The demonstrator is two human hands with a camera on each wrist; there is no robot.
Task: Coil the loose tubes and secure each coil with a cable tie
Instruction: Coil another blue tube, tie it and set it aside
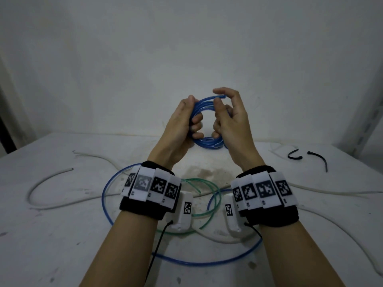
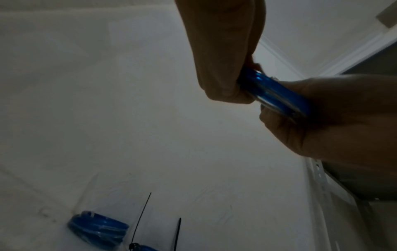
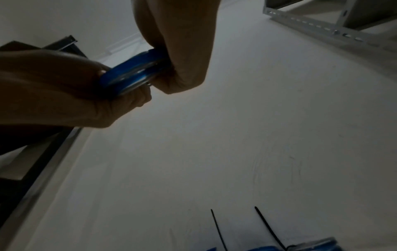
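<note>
Loose tubing clutters the near worktop (image 1: 62, 235): a blue tube (image 1: 186, 263) loops wide under both wrists, a green tube (image 1: 209, 195) curls inside it, and white tubes (image 1: 51, 181) trail left and right. Two black cable ties (image 1: 319, 160) lie at the far right. The far-left worktop and the strip before the wall (image 1: 186, 48) are open.

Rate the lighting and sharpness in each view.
Head view: dim, even light, the blue coil fairly sharp, edges bowed by the wide lens. Left wrist view: the left hand dark and backlit, coil soft. Right wrist view: equally murky, the right hand nearly silhouetted.
</note>
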